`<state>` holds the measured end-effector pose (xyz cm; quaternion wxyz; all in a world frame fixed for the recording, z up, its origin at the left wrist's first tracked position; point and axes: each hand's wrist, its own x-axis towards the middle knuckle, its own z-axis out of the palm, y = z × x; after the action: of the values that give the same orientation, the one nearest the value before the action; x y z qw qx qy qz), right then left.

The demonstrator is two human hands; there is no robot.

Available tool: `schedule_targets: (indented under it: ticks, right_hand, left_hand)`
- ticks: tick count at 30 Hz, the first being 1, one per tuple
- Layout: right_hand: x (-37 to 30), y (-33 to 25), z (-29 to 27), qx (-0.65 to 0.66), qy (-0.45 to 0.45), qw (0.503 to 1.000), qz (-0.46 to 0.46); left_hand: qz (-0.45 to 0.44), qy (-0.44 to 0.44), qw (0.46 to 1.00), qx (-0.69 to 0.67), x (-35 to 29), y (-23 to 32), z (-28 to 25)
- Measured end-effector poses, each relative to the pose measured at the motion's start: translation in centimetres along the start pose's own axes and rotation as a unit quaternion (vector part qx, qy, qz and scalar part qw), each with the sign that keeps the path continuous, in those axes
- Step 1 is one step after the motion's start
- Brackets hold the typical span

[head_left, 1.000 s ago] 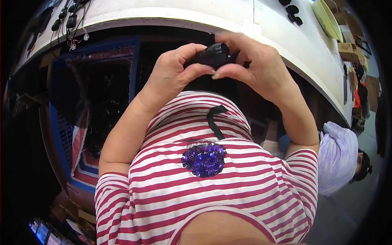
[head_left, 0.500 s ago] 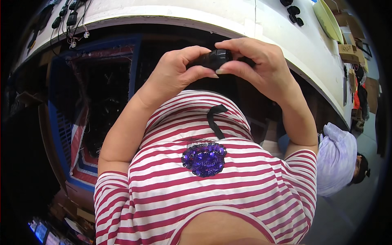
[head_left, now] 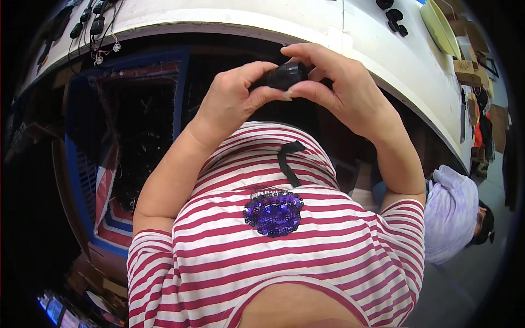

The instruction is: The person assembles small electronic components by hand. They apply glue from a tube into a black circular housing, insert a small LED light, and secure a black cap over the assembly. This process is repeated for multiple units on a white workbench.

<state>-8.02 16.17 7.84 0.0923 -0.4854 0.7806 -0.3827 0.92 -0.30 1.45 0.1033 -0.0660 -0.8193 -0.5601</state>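
Note:
A short black cylindrical part [head_left: 284,77] with a ridged, wider right end is held between my hands, just off the near edge of the bench. My left hand [head_left: 235,90] is closed around its left end, thumb along the underside. From the other side, my right hand [head_left: 339,82] curls at the wider end, its thumb tip close to the left thumb and its index finger arching over the top. The fingers behind the part are partly hidden.
A white workbench [head_left: 219,15] curves across the top, with black cabled pieces [head_left: 97,24] at left and several black round parts [head_left: 394,16] beside a pale yellow basin [head_left: 440,30] at right. A blue crate [head_left: 76,136] of dark pieces stands lower left. Another person [head_left: 451,216] sits at right.
Both hands and the black part have shifted slightly left. My right hand has turned a little, its index finger rising higher over the part.

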Motion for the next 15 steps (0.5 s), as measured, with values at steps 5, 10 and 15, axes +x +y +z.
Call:
schedule_targets:
  ticks: [5, 10, 15]
  right_hand:
    - [0.9, 0.2, 0.6, -0.066, -0.02, 0.997, 0.027]
    - [2.1, 1.6, 2.4, 0.133, -0.082, 0.975, 0.16]
    - [-2.5, 12.7, 13.4, -0.199, -0.136, 0.97, -0.018]
  left_hand:
    - [0.003, 0.044, 0.999, 0.007, -0.1, -0.3, -0.2]
    - [-0.15, 0.103, 0.952, -0.245, -0.3, -0.8, -2.8]
    - [-0.106, 0.12, 0.85, -0.502, -0.2, -2.4, -7.1]
